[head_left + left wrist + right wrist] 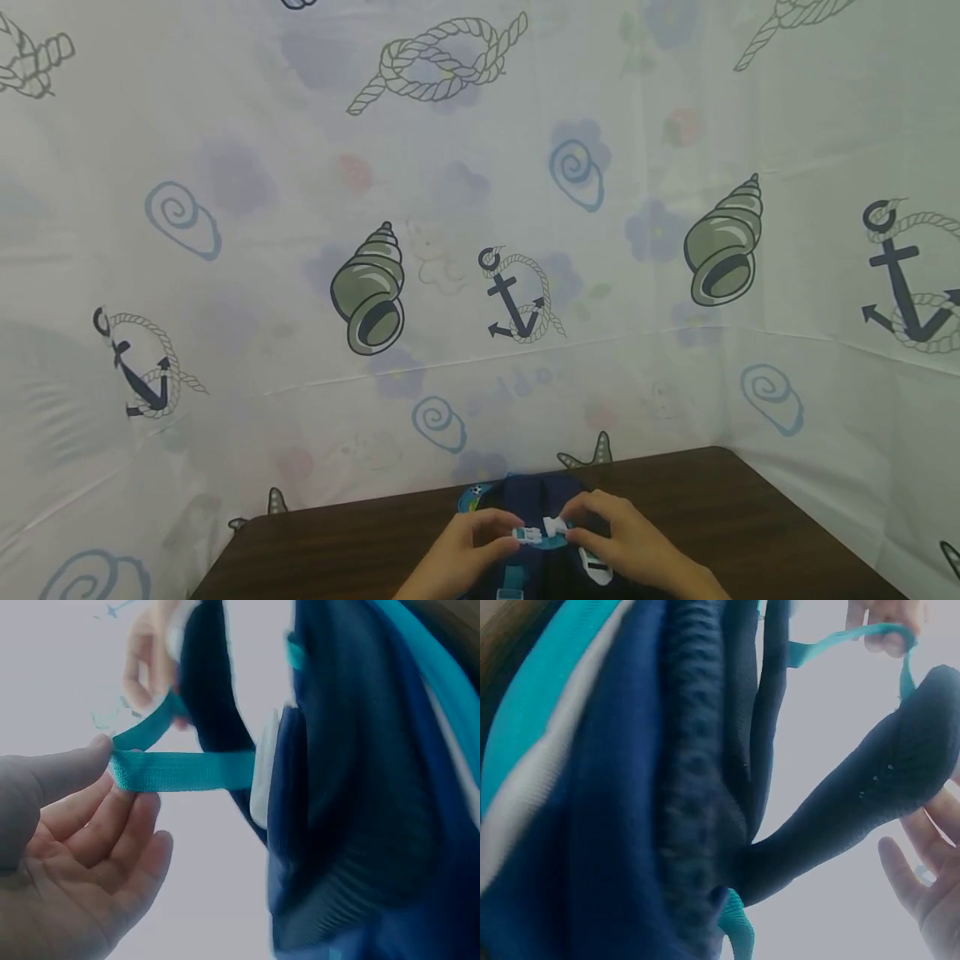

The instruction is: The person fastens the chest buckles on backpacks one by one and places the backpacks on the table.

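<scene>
On the table (757, 525), backpack (525, 492) near far edge, left fingers (498, 548) and right fingers (602, 505) pinching buckle halves (528, 535), room either side

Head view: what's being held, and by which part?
The left hand pinches one buckle half; the right hand pinches the other buckle half, each by its outer end.

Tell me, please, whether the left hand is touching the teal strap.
Touching: the left wrist view shows the left hand pinching the teal strap where it bends.
</scene>
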The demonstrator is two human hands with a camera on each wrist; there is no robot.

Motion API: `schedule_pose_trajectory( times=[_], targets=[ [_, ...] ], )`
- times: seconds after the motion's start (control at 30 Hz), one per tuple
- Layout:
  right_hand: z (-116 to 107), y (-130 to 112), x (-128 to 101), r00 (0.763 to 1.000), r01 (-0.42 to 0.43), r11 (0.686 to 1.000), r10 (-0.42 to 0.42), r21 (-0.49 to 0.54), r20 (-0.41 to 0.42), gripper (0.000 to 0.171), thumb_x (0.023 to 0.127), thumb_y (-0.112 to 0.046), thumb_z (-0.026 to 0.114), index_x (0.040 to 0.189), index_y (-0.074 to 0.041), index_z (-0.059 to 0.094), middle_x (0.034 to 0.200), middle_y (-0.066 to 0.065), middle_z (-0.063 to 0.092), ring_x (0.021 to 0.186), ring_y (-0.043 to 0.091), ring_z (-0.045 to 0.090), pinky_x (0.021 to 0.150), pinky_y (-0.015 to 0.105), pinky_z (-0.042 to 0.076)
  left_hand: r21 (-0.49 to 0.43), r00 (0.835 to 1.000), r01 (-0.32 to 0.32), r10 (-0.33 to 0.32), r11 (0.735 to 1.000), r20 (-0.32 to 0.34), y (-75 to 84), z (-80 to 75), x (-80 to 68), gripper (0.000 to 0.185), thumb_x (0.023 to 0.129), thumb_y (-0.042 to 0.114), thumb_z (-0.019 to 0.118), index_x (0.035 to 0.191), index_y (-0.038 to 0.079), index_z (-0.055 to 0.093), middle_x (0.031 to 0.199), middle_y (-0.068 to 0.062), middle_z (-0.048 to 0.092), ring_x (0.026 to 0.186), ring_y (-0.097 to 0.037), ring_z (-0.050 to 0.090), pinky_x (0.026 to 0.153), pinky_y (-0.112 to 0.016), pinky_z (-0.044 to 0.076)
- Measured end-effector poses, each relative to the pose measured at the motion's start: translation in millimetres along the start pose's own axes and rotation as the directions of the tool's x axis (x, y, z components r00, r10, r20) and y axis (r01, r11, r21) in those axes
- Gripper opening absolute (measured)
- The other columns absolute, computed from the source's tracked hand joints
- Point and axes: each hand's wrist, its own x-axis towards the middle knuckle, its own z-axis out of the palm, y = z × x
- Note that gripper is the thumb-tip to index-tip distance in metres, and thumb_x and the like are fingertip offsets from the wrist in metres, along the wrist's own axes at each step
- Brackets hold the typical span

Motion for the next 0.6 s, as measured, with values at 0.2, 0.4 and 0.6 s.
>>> schedule_pose_trajectory(
  times=[0.2, 0.4, 0.6],
  targets=[
    [-10.2, -2.0, -0.3, 0.998, 0.054, 0.997, -0.056, 0.048, 0.028, 0.020, 0.099, -0.032, 0.062, 0.116, -0.023, 0.065, 0.109, -0.010, 0.068, 0.099, 0.002, 0.061, 0.086, 0.030, 0.055, -0.050, 0.997, 0.072, -0.070, 0.996, 0.035, 29.9, 4.9, -9.5, 0.022, 0.095, 0.021, 0.067, 0.113, 0.010, 0.071, 0.104, -0.006, 0.073, 0.094, -0.017, 0.065, 0.084, -0.038, 0.057],
    [-22.5, -5.8, -1.2, 0.998, 0.049, 0.997, -0.051, 0.057, 0.035, 0.017, 0.099, -0.031, 0.063, 0.115, -0.024, 0.065, 0.107, -0.011, 0.068, 0.097, 0.003, 0.061, 0.085, 0.026, 0.053, -0.067, 0.996, 0.058, -0.053, 0.996, 0.070, 40.8, 13.7, -13.9, 0.024, 0.097, 0.018, 0.065, 0.116, 0.005, 0.069, 0.104, -0.010, 0.073, 0.087, -0.016, 0.064, 0.072, -0.030, 0.057],
    [-24.6, -6.5, -1.4, 0.997, 0.075, 0.994, -0.076, 0.079, 0.015, 0.013, 0.098, -0.025, 0.064, 0.111, -0.022, 0.066, 0.101, -0.010, 0.069, 0.092, 0.002, 0.061, 0.081, 0.028, 0.054, 0.127, 0.990, 0.046, -0.029, 0.991, -0.135, 22.0, 11.5, -8.0, 0.020, 0.095, 0.020, 0.068, 0.113, 0.011, 0.070, 0.104, -0.001, 0.073, 0.099, -0.018, 0.065, 0.089, -0.048, 0.053]
  ],
)
